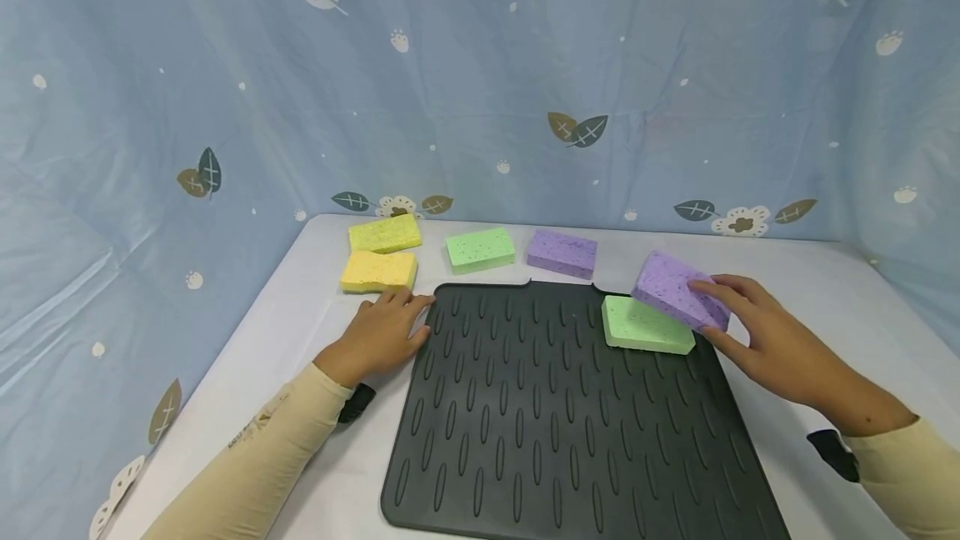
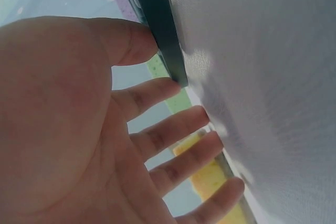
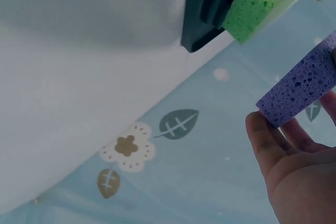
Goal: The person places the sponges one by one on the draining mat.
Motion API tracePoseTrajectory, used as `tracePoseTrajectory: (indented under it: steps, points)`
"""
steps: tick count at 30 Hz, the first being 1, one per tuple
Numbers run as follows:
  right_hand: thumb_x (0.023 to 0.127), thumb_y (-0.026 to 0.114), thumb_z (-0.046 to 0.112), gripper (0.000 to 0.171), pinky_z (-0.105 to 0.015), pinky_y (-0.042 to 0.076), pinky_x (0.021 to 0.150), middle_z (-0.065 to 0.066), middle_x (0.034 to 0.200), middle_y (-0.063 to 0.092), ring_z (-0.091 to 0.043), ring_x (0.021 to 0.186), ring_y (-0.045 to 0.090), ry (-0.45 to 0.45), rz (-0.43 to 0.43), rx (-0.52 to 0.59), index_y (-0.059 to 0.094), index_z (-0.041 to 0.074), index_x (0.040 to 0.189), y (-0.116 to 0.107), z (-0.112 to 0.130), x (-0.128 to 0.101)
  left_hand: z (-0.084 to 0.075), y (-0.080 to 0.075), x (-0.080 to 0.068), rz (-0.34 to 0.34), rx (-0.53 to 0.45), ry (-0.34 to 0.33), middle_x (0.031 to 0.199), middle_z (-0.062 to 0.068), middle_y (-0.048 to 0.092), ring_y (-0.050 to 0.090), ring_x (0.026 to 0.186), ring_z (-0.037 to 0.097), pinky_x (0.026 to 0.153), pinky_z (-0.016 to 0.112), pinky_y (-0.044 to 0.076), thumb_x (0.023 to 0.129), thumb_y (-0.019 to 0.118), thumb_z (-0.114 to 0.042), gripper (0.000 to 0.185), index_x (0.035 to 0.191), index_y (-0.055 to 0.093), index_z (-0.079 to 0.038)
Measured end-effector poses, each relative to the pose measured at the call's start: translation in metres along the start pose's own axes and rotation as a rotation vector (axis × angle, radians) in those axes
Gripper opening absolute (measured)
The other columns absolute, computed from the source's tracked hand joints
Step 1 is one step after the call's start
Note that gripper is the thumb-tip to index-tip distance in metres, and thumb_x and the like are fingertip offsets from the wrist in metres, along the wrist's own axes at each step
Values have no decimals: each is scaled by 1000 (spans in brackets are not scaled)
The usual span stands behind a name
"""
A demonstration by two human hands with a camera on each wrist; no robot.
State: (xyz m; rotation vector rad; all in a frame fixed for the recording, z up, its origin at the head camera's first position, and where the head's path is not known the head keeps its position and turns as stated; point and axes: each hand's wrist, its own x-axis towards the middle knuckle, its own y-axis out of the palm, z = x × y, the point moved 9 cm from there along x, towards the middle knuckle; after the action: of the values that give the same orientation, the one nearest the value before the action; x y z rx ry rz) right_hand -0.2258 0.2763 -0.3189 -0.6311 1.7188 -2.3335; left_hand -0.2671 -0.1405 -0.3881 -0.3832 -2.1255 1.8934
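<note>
My right hand (image 1: 765,344) grips a purple sponge (image 1: 678,290), tilted and raised beside a light green sponge (image 1: 647,325) that lies on the dark ribbed mat (image 1: 525,407) at its far right corner. In the right wrist view, thumb and fingers pinch the purple sponge (image 3: 302,80) by its edges. At the mat's far left corner, my left hand (image 1: 378,336) rests with its fingers extended. The left wrist view shows that hand's thumb and index fingertip touching the mat's edge (image 2: 163,30), the other fingers spread.
Behind the mat lie a second green sponge (image 1: 480,250) and a second purple sponge (image 1: 562,253). Two yellow sponges (image 1: 378,272) lie near the left hand, one behind the other. A blue leaf-patterned curtain (image 1: 480,90) hangs along the far side of the white table (image 1: 322,290).
</note>
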Motion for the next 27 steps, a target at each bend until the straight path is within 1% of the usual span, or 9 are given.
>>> tracePoseTrajectory:
  steps: [6, 13, 15, 17, 19, 20, 22, 24, 27]
  points:
    - [91, 73, 18, 64, -67, 50, 85, -23, 143, 43, -45, 121, 51, -43, 16, 1, 45, 16, 148, 2, 11, -5, 2, 2, 0, -1, 6, 1, 134, 14, 56, 49, 130, 34, 91, 60, 45, 101, 55, -34, 47, 144, 52, -15]
    - [87, 77, 14, 71, -58, 54, 84, -18, 144, 43, -41, 119, 55, -106, 46, -43, 45, 23, 149, 7, 22, -14, 1, 1, 1, -6, 8, 6, 134, 14, 56, 49, 130, 34, 91, 60, 45, 101, 55, -34, 47, 144, 53, -15]
    - [86, 78, 14, 72, -42, 57, 88, -14, 144, 44, -36, 118, 56, -135, 40, -52, 45, 25, 149, 8, 26, -18, 0, 1, 1, 1, 3, 4, 135, 14, 56, 49, 130, 34, 92, 60, 45, 101, 55, -34, 47, 144, 53, -15]
    - [86, 78, 16, 73, -37, 57, 88, -10, 144, 45, -32, 118, 57, -158, 37, -65, 45, 27, 149, 9, 29, -22, 0, 0, 1, 8, -1, 2, 135, 14, 56, 49, 130, 34, 92, 60, 45, 101, 55, -34, 47, 144, 52, -15]
    - [85, 79, 17, 73, -23, 52, 89, -7, 143, 46, -27, 117, 57, -174, 32, -77, 45, 29, 149, 10, 32, -27, -1, 0, 1, 13, -6, 1, 135, 14, 56, 49, 130, 34, 93, 60, 45, 101, 55, -33, 47, 144, 53, -15]
    - [84, 80, 17, 74, -20, 50, 88, -5, 143, 46, -25, 116, 57, -179, 33, -85, 46, 30, 148, 11, 33, -28, -1, 0, 1, 15, -6, 0, 135, 14, 56, 49, 130, 34, 93, 60, 45, 101, 55, -34, 47, 144, 52, -15]
    - [83, 81, 17, 74, -25, 52, 87, -3, 142, 46, -23, 116, 56, -181, 39, -94, 46, 31, 148, 14, 35, -31, -1, 0, 1, 16, -7, -2, 135, 14, 56, 49, 130, 34, 93, 60, 45, 101, 55, -33, 47, 144, 52, -15]
    - [82, 82, 17, 76, -19, 49, 86, 0, 141, 47, -18, 116, 55, -185, 39, -98, 47, 33, 147, 16, 36, -34, 0, 0, 1, 15, -8, -4, 135, 14, 56, 49, 130, 34, 93, 60, 45, 101, 55, -33, 47, 144, 52, -15]
    - [81, 83, 18, 76, -20, 49, 85, 3, 140, 48, -11, 116, 52, -191, 40, -99, 48, 34, 146, 19, 38, -37, 0, 0, 0, 14, -6, -4, 135, 14, 56, 49, 130, 34, 92, 60, 45, 101, 55, -33, 47, 144, 52, -15]
